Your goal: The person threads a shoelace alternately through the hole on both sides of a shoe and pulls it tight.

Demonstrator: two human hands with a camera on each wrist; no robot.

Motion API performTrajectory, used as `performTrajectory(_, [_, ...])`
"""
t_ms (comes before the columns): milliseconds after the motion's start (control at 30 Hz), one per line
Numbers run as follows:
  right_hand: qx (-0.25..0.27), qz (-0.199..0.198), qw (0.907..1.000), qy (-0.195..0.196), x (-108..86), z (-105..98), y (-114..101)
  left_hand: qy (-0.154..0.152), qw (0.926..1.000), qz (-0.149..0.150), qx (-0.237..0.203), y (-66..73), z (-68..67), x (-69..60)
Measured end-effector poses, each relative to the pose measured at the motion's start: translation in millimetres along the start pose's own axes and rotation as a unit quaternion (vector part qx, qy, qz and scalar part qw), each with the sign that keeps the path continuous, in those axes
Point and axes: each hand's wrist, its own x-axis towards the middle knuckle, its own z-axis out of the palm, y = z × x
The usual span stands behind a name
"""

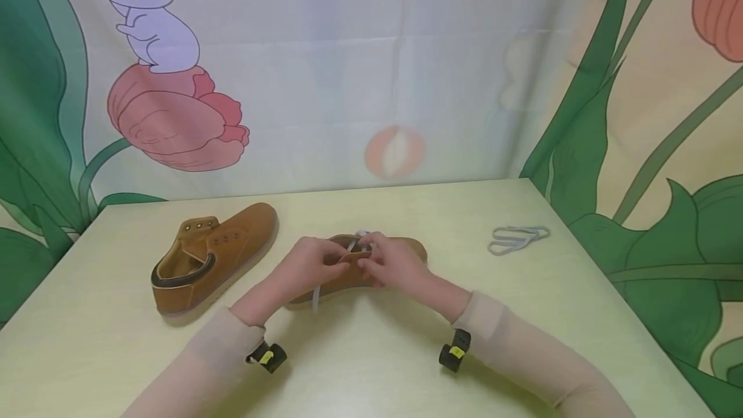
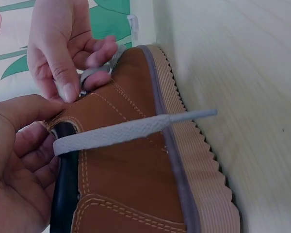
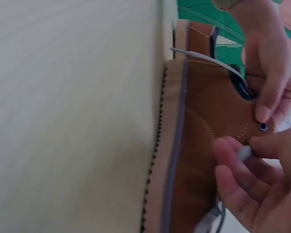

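A brown lace-up shoe (image 1: 342, 284) rests on its sole in the middle of the table, toe to the right. My left hand (image 1: 310, 263) pinches the edge of its eyelet flap near the collar. At the same flap, my right hand (image 1: 400, 266) pinches a grey shoelace (image 3: 244, 153) beside a metal eyelet (image 3: 263, 126). One tipped end of lace (image 2: 111, 136) hangs over the shoe's near side, by the dark collar lining. Fingers hide most of the eyelets and much of the lacing.
Left of the hands stands a second brown shoe (image 1: 238, 247), with no lace in its visible eyelets. A loose grey shoelace (image 1: 516, 238) lies folded at the table's right. Behind the pale table (image 1: 371, 366) hangs a printed curtain (image 1: 325, 82).
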Motion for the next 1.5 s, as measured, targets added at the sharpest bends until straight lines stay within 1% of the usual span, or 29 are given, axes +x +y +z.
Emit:
performTrajectory(67, [-0.005,-0.009,0.9993,-0.037,4.4,-3.1,2.1,-0.003,0.9999,0.009,0.004,-1.2,-1.7,-0.5])
performTrajectory(133, [0.027,-0.004,0.9958,-0.087,9.7,-8.9,5.0,0.003,0.9997,0.019,0.016,-0.8,-2.3,-0.7])
performTrajectory(200, [0.084,0.012,0.9877,-0.131,15.3,-14.5,9.4,0.014,0.9991,0.025,0.03,-0.9,-1.4,-0.4])
performTrajectory(233, [0.113,0.023,0.9822,-0.148,17.9,-17.0,11.6,0.021,0.9988,0.026,0.037,-0.7,-0.8,-0.3])
performTrajectory(300, [0.157,0.041,0.972,-0.17,20.7,-21.3,12.7,0.028,0.9981,0.025,0.048,0.1,0.1,-0.6])
performTrajectory(333, [0.164,0.044,0.9701,-0.173,21.9,-22.6,12.5,0.029,0.9981,0.022,0.051,0.5,0.5,-0.7])
performTrajectory(367, [0.166,0.046,0.9703,-0.17,23.2,-23.7,11.5,0.028,0.998,0.018,0.053,0.9,0.7,-1.1])
performTrajectory(433, [0.144,0.046,0.9773,-0.149,26.0,-25.7,7.4,0.028,0.9977,0.02,0.059,1.5,0.5,-1.7])
performTrajectory(533, [0.072,0.028,0.9918,-0.102,31.8,-29.8,-1.0,0.029,0.9973,0.026,0.062,1.3,1.2,-2.3])
performTrajectory(567, [0.049,0.019,0.9952,-0.083,34.0,-32.1,-4.5,0.029,0.9972,0.028,0.062,0.8,1.8,-2.3])
performTrajectory(633, [0.02,0.0,0.9986,-0.049,38.4,-38.7,-13.0,0.031,0.9968,0.035,0.064,-0.1,3.0,-2.3])
performTrajectory(667, [0.015,-0.012,0.9993,-0.032,40.6,-43.0,-17.9,0.032,0.9966,0.039,0.065,-0.6,3.3,-2.4])
performTrajectory(733, [0.024,-0.028,0.9993,-0.001,44.9,-53.6,-29.6,0.033,0.9963,0.043,0.066,-1.2,3.5,-2.5])
performTrajectory(833, [0.078,-0.033,0.9961,0.022,52.3,-69.2,-46.0,0.034,0.9963,0.045,0.064,-1.7,3.2,-2.5])
performTrajectory(967, [0.158,-0.005,0.9872,0.019,61.5,-83.9,-65.0,0.028,0.9972,0.044,0.054,-1.4,3.4,-2.3])
performTrajectory(1067, [0.194,0.008,0.9808,0.021,67.0,-89.7,-76.7,0.026,0.9974,0.045,0.049,-1.2,3.3,-3.1])
performTrajectory(1167, [0.199,0.002,0.9796,0.029,71.6,-92.1,-84.1,0.026,0.9975,0.046,0.048,-1.2,3.2,-3.4])
performTrajectory(1233, [0.201,-0.004,0.9792,0.023,72.9,-92.4,-86.2,0.024,0.9974,0.047,0.049,-1.3,2.8,-3.7])
performTrajectory(1300, [0.201,-0.009,0.9796,0.007,72.9,-92.0,-85.8,0.019,0.9976,0.047,0.047,-2.3,2.1,-3.2])
performTrajectory(1400, [0.192,-0.019,0.9809,-0.026,71.0,-91.2,-83.3,0.015,0.9984,0.046,0.031,-4.5,-1.2,-3.1])
performTrajectory(1500, [0.17,-0.036,0.9836,-0.047,67.6,-91.5,-80.8,0.029,0.9988,0.032,0.022,-8.6,-7.2,-3.0])
